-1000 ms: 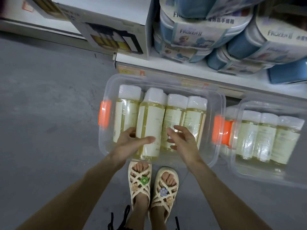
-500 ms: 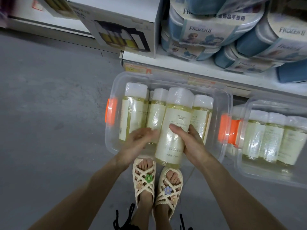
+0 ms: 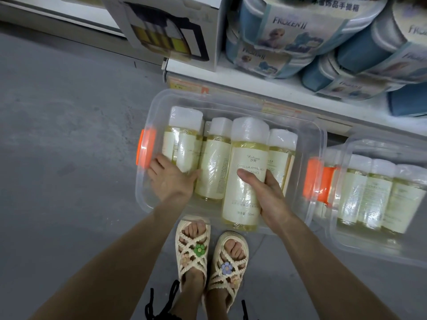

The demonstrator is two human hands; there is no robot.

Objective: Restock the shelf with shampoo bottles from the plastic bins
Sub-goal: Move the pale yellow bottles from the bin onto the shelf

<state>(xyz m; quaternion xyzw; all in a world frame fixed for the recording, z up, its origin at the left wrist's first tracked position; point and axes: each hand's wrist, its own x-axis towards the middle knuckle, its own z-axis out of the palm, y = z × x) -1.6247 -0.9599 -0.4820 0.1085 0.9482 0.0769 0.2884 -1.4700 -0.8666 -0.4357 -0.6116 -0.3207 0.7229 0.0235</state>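
Bottle (image 3: 246, 174) now lifted clear of its row in the bin (image 3: 320, 144), clamped in right hand (image 3: 269, 197), thumb across label. Left hand (image 3: 171, 179), a second ago on a bottle, now open, fingers (image 3: 156, 166) spread at bin wall. One bottle ready for shelf (image 3: 231, 82).

Grey concrete floor (image 3: 69, 135), scuffed, evenly lit. White shelf (image 3: 265, 87) runs along its far edge; on the shelf, a white carton (image 3: 175, 26) left of stacked blue Frozen II boxes (image 3: 300, 33).
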